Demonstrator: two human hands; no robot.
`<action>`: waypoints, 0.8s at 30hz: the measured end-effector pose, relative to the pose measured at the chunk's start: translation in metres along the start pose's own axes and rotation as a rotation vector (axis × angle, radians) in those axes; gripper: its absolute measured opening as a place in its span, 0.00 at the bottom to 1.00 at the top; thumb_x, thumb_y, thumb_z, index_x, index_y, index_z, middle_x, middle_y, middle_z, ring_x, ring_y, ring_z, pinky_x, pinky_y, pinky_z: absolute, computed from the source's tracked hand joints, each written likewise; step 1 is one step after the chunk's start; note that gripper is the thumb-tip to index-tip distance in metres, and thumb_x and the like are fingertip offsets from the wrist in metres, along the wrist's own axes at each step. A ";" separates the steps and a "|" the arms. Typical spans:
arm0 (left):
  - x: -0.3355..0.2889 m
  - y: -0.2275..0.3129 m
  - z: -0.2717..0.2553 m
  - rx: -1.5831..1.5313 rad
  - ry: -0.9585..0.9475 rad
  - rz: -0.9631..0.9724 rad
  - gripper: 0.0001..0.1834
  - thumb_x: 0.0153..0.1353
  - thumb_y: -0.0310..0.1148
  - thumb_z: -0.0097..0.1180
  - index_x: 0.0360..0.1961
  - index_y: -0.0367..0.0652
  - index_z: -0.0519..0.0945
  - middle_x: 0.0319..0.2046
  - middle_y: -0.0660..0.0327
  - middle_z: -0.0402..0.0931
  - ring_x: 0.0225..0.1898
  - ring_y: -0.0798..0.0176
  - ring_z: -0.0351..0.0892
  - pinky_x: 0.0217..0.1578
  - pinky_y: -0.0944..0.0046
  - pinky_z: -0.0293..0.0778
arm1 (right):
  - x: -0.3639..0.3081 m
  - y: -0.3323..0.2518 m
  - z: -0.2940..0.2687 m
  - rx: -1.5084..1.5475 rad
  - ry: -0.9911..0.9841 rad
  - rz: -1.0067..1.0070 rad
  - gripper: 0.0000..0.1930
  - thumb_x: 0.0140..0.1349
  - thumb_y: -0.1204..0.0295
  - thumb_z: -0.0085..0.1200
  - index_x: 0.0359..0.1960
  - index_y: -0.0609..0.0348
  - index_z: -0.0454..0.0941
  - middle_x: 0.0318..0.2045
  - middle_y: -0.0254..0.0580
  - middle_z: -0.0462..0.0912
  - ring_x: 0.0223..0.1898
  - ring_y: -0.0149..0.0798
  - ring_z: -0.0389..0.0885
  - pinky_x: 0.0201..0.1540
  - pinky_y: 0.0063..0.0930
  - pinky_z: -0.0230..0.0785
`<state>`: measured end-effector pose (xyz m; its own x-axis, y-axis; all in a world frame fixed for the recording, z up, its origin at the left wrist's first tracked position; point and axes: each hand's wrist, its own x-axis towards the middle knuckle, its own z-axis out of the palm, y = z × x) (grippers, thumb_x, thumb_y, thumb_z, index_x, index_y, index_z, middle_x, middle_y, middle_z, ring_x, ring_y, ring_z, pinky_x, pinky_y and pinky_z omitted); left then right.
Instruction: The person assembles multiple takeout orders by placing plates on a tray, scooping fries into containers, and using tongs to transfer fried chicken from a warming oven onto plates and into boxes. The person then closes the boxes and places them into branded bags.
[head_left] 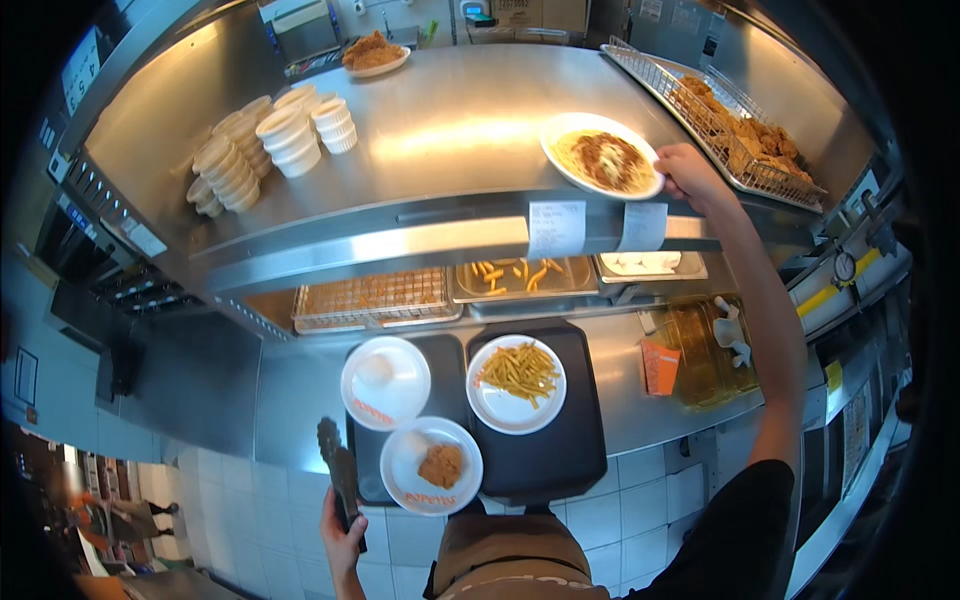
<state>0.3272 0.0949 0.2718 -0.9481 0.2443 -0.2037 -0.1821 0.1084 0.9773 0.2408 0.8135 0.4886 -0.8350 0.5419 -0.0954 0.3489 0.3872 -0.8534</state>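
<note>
My right hand (692,178) reaches up to the steel shelf, its fingers closed on the right rim of a white plate (556,128) of spaghetti (610,160) with red sauce and a pale topping. Black tongs (340,462) point upward in my closed left hand (343,535), left of the lower plate (398,488). That plate bears fried chicken (440,466) and a white mound. Above it, another plate (354,405) holds only a white mound. On the right dark tray (580,440), a third plate (535,425) carries thin yellow-green sticks (518,372).
Stacked cups (290,140) and a plate of fried chicken (372,55) stand on the shelf. Wire baskets of chicken (750,145) lie right. Two paper slips (557,230) hang at its edge. Below are fries (495,275), a wire rack (372,300), an amber bin (705,385) and an orange carton (660,368).
</note>
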 end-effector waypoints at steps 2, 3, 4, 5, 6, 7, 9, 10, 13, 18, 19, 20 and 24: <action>-0.013 0.002 0.028 -0.076 0.001 -0.034 0.53 0.49 0.45 0.75 0.70 0.33 0.60 0.42 0.63 0.73 0.40 0.72 0.72 0.42 0.71 0.69 | -0.065 0.018 -0.012 0.099 -0.036 -0.012 0.07 0.63 0.78 0.46 0.36 0.67 0.77 0.17 0.31 0.72 0.14 0.21 0.64 0.13 0.20 0.52; -0.019 0.003 0.041 -0.094 -0.018 -0.011 0.51 0.50 0.44 0.75 0.69 0.33 0.60 0.41 0.64 0.73 0.38 0.73 0.71 0.39 0.72 0.69 | -0.097 0.028 -0.020 0.077 -0.078 -0.021 0.08 0.65 0.76 0.46 0.39 0.66 0.77 0.19 0.30 0.74 0.13 0.19 0.64 0.13 0.17 0.54; -0.026 0.003 0.054 -0.146 -0.024 -0.003 0.47 0.52 0.43 0.73 0.67 0.34 0.63 0.41 0.63 0.73 0.35 0.73 0.72 0.34 0.73 0.69 | -0.126 0.040 -0.021 0.092 -0.144 -0.060 0.09 0.68 0.75 0.46 0.43 0.65 0.77 0.21 0.28 0.75 0.12 0.16 0.63 0.13 0.14 0.55; -0.031 0.003 0.065 -0.150 -0.037 -0.004 0.45 0.52 0.44 0.73 0.65 0.34 0.64 0.40 0.63 0.73 0.33 0.73 0.72 0.31 0.73 0.69 | -0.152 0.054 -0.019 0.094 -0.148 0.004 0.09 0.68 0.76 0.46 0.43 0.66 0.77 0.22 0.31 0.77 0.15 0.20 0.69 0.16 0.16 0.60; -0.036 0.002 0.075 -0.176 -0.048 0.023 0.42 0.53 0.44 0.72 0.63 0.35 0.66 0.40 0.63 0.73 0.31 0.73 0.73 0.28 0.73 0.69 | -0.178 0.070 -0.016 0.128 -0.167 0.035 0.09 0.68 0.77 0.47 0.44 0.66 0.77 0.23 0.34 0.79 0.18 0.23 0.74 0.19 0.19 0.64; -0.039 0.002 0.083 -0.185 -0.043 0.007 0.41 0.53 0.44 0.72 0.62 0.35 0.67 0.40 0.63 0.73 0.30 0.73 0.73 0.27 0.73 0.69 | -0.204 0.090 -0.008 0.201 -0.130 0.072 0.09 0.68 0.77 0.47 0.45 0.67 0.77 0.26 0.37 0.81 0.22 0.26 0.78 0.24 0.21 0.69; -0.045 0.000 0.096 -0.220 -0.018 -0.012 0.39 0.53 0.46 0.72 0.59 0.36 0.68 0.40 0.63 0.73 0.29 0.73 0.73 0.25 0.73 0.69 | -0.240 0.135 0.012 0.225 -0.137 0.128 0.10 0.68 0.77 0.48 0.47 0.67 0.77 0.30 0.42 0.84 0.30 0.31 0.84 0.33 0.25 0.75; -0.051 -0.001 0.099 -0.238 -0.028 0.011 0.38 0.53 0.46 0.72 0.58 0.36 0.69 0.39 0.63 0.73 0.29 0.73 0.73 0.25 0.73 0.69 | -0.254 0.161 0.023 0.255 -0.213 0.121 0.10 0.68 0.78 0.48 0.48 0.67 0.77 0.32 0.44 0.85 0.34 0.33 0.85 0.36 0.27 0.77; -0.065 -0.003 0.102 -0.256 -0.016 0.047 0.36 0.53 0.48 0.72 0.55 0.38 0.69 0.39 0.63 0.73 0.28 0.73 0.74 0.24 0.73 0.69 | -0.289 0.250 0.074 -0.021 -0.196 0.049 0.09 0.67 0.79 0.49 0.45 0.69 0.77 0.31 0.47 0.85 0.33 0.38 0.86 0.36 0.30 0.76; -0.095 -0.008 0.092 -0.292 0.091 0.063 0.31 0.56 0.46 0.70 0.52 0.39 0.70 0.39 0.61 0.73 0.28 0.72 0.75 0.24 0.73 0.70 | -0.313 0.362 0.160 -0.162 -0.085 0.007 0.09 0.65 0.78 0.50 0.44 0.67 0.78 0.29 0.56 0.84 0.31 0.49 0.86 0.35 0.40 0.75; -0.101 -0.009 0.088 -0.292 0.107 0.067 0.31 0.57 0.46 0.69 0.52 0.39 0.70 0.39 0.61 0.73 0.28 0.71 0.75 0.24 0.73 0.70 | -0.316 0.373 0.172 -0.196 -0.072 0.023 0.09 0.65 0.77 0.50 0.44 0.66 0.78 0.29 0.57 0.84 0.32 0.51 0.86 0.36 0.41 0.75; -0.105 -0.009 0.085 -0.290 0.134 0.072 0.30 0.57 0.45 0.69 0.52 0.39 0.70 0.39 0.61 0.73 0.28 0.71 0.75 0.24 0.72 0.70 | -0.316 0.380 0.183 -0.200 -0.053 0.003 0.09 0.65 0.76 0.50 0.45 0.65 0.78 0.29 0.57 0.84 0.31 0.51 0.86 0.36 0.41 0.75; -0.122 -0.013 0.068 -0.309 0.175 0.074 0.24 0.61 0.42 0.65 0.49 0.39 0.71 0.38 0.61 0.73 0.27 0.71 0.74 0.24 0.72 0.70 | -0.319 0.388 0.214 -0.032 -0.091 0.158 0.11 0.66 0.73 0.51 0.46 0.64 0.78 0.26 0.54 0.83 0.27 0.51 0.84 0.35 0.42 0.75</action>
<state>0.4629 0.1295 0.2795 -0.9870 0.0689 -0.1453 -0.1566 -0.2063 0.9659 0.5514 0.6314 0.0786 -0.8034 0.5285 -0.2742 0.4909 0.3274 -0.8073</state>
